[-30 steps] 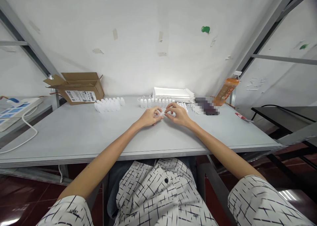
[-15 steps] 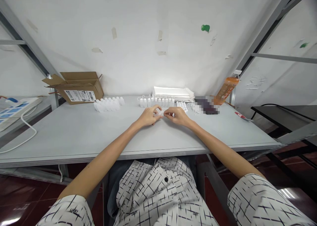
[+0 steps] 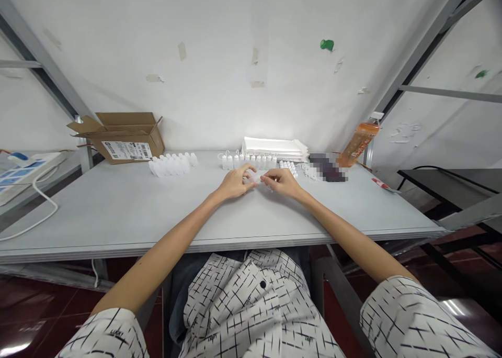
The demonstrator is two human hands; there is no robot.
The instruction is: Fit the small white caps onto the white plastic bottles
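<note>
Between thumb and fingers, my left hand [image 3: 234,182] holds a small translucent squeeze bottle [image 3: 255,178], lying roughly sideways above the table. My right hand [image 3: 284,182] pinches at the bottle's neck end; a small whitish piece shows beneath its fingers, too small to make out fully. Just behind my hands stands a row of small bottles [image 3: 236,162] with white tops, some with looped strap caps. To the left is a cluster of several bottles [image 3: 170,165]. Right of the row lie small white caps [image 3: 288,166] and a pile of loose white pieces [image 3: 311,172].
An open cardboard box [image 3: 127,144] sits at the back left. A stack of white sheets [image 3: 274,147] lies against the wall, with a blurred dark item [image 3: 331,168] and an orange drink bottle [image 3: 360,142] at right. A power strip [image 3: 25,175] is far left.
My right hand's fingers have shifted slightly at the bottle's neck, and a whitish piece now shows below them. Both hands stay in nearly the same place.
</note>
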